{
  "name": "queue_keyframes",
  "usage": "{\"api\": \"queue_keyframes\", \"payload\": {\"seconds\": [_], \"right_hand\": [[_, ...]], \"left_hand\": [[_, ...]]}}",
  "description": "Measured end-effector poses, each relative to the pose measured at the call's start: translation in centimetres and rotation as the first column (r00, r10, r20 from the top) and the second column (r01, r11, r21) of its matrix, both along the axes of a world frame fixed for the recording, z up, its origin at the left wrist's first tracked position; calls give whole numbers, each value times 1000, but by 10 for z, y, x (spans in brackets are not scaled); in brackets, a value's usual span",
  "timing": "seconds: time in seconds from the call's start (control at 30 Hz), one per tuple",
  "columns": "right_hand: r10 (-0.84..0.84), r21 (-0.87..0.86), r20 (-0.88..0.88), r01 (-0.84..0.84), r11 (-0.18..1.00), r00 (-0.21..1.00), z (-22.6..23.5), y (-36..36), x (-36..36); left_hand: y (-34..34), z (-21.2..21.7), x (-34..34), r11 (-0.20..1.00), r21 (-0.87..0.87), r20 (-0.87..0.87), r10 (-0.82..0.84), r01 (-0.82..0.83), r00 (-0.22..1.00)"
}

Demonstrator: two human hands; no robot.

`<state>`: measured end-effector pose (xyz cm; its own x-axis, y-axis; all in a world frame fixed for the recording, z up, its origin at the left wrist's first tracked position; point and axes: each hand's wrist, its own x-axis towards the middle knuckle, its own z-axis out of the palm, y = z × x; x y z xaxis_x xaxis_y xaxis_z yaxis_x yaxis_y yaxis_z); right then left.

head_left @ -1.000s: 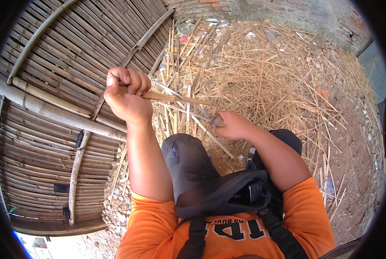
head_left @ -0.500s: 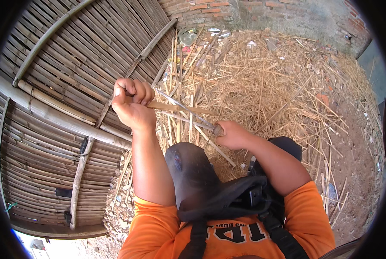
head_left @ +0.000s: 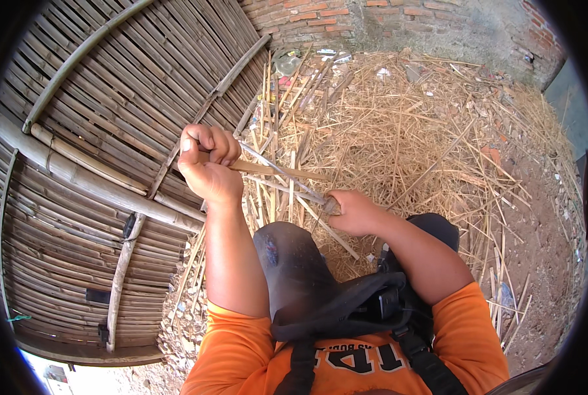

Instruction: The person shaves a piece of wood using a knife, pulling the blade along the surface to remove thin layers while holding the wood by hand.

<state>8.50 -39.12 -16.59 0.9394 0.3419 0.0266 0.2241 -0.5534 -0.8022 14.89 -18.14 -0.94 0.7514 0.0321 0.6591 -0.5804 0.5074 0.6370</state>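
Note:
My left hand (head_left: 209, 161) is raised in a fist near the bamboo wall, closed around one end of a flat bamboo strip (head_left: 313, 175). From the fist the strip runs rightward, its far end above my right hand (head_left: 353, 212). That hand is wrapped around the handle of a long, thin-bladed knife (head_left: 300, 185). Its blade slants up and left, crossing the strip in this view; whether the two touch I cannot tell. My fingers hide most of the handle.
A slatted bamboo wall (head_left: 76, 158) stands close on the left. Bamboo shavings (head_left: 406, 131) and loose strips cover the ground ahead. A brick wall (head_left: 432, 23) rises at the back. A black bag (head_left: 346, 303) lies across my lap, by my bent knee (head_left: 287, 250).
The view has shifted slightly. Both hands keep their grips, and the strip and knife hold nearly the same positions.

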Motion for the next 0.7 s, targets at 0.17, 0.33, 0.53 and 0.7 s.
{"api": "queue_keyframes", "payload": {"seconds": [0.17, 0.33, 0.53, 0.7], "right_hand": [[18, 112, -104, -6, 994, 994, 14, 2, -9], [-28, -24, -84, 26, 999, 996, 3, -7, 3], [14, 46, 54, -16, 999, 998, -1, -5, -2], [-2, -16, -107, 1, 1000, 994, 2, -5, 5]], "left_hand": [[-4, 0, 0, 1000, 17, 13, -6, 5, 1000], [-2, 1, -1, 1000, 4, 8, -17, 17, 1000], [-3, 0, -1, 1000, 13, 10, 14, -15, 1000], [-3, 2, -1, 1000, 19, 23, 3, -4, 1000]]}}
